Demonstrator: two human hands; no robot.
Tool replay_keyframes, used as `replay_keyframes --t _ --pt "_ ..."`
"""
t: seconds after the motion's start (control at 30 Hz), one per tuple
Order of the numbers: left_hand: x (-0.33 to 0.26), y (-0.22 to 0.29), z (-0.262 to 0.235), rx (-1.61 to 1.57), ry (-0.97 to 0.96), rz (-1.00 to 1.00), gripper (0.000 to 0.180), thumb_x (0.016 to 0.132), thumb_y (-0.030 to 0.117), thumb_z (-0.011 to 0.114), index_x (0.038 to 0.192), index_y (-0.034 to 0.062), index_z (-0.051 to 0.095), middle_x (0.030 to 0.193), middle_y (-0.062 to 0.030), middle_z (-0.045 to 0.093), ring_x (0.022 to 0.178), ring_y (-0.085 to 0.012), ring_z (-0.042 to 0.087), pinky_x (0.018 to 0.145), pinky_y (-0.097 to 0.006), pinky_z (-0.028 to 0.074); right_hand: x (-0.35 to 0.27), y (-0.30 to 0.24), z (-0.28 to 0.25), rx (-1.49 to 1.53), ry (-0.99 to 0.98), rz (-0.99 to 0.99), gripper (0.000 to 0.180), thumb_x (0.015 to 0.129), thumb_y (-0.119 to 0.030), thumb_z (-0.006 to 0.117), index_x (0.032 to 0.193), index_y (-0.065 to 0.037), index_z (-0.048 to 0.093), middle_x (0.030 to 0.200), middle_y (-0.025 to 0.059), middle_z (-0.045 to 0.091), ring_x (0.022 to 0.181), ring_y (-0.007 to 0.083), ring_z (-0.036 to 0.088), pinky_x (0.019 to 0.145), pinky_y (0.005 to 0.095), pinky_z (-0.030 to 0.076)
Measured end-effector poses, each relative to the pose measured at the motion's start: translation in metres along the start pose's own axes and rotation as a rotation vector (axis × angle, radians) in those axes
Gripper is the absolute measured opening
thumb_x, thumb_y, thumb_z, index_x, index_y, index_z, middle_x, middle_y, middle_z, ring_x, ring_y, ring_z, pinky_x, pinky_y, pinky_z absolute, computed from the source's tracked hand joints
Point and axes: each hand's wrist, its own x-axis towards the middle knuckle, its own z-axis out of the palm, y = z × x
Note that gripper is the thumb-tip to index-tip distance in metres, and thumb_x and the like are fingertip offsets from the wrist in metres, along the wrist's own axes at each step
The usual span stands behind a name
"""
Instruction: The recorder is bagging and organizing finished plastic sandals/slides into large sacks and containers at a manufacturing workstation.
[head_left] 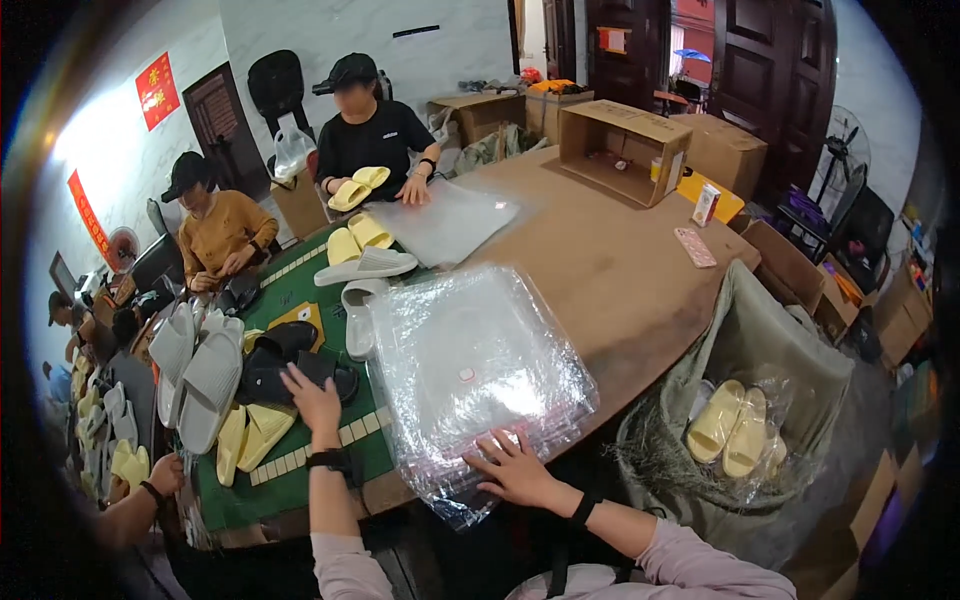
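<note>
My right hand [518, 472] lies with spread fingers on the near edge of a stack of clear plastic bags [470, 350]. My left hand [316, 406] is open, its fingers stretched toward a pair of black slippers [275, 370]; whether the fingertips touch them I cannot tell. Yellow slippers [262, 437] lie just left of this hand, with large grey slippers [212, 385] beyond them. Between the bag stack and the black slippers, another grey slipper [360, 318] lies partly against the bags. Neither hand holds anything.
Across the table [640, 290], a person [370, 140] holds yellow slippers near another plastic sheet [455, 222]; another person [222, 230] sits at left. A co-worker's hand [167, 474] is near my left forearm. A sack [690, 400] with bagged yellow slippers stands right. An open carton [610, 165] sits far.
</note>
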Motion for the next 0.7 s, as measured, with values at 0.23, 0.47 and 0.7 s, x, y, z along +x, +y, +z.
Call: replay_keyframes --t 0.23,0.47,0.7 --pt "0.050 -0.062 -0.007 -0.331 -0.047 -0.035 0.034 0.082 0.016 0.063 0.101 -0.0087 0.050 0.097 -0.0233 0.058 0.093 -0.0339 0.056 0.085 -0.038 0.041 0.004 -0.010 0.001 0.053 -0.030 -0.014 0.059 0.086 -0.046 0.050 0.138 -0.024 0.033 0.140 0.0117 0.032 0.132 0.0361 0.023 0.106 0.0576 0.013" --pt "0.015 0.109 -0.084 -1.007 -0.116 0.022 0.017 0.090 0.016 0.057 0.099 0.0039 0.049 0.084 0.0026 0.051 0.063 -0.0015 0.040 0.053 -0.017 0.032 -0.005 0.006 0.001 0.043 -0.047 0.025 0.062 0.085 -0.047 0.052 0.139 -0.024 0.032 0.141 0.0119 0.031 0.133 0.0355 0.022 0.106 0.0580 0.011" --pt "-0.053 0.176 -0.061 -0.646 -0.362 0.325 0.043 0.082 0.009 0.063 0.120 -0.0028 0.044 0.095 -0.0107 0.053 0.077 -0.0164 0.051 0.071 -0.027 0.042 0.002 -0.007 0.003 0.085 -0.067 0.031 0.064 0.083 -0.046 0.055 0.139 -0.024 0.032 0.140 0.0102 0.033 0.133 0.0339 0.022 0.105 0.0570 0.014"
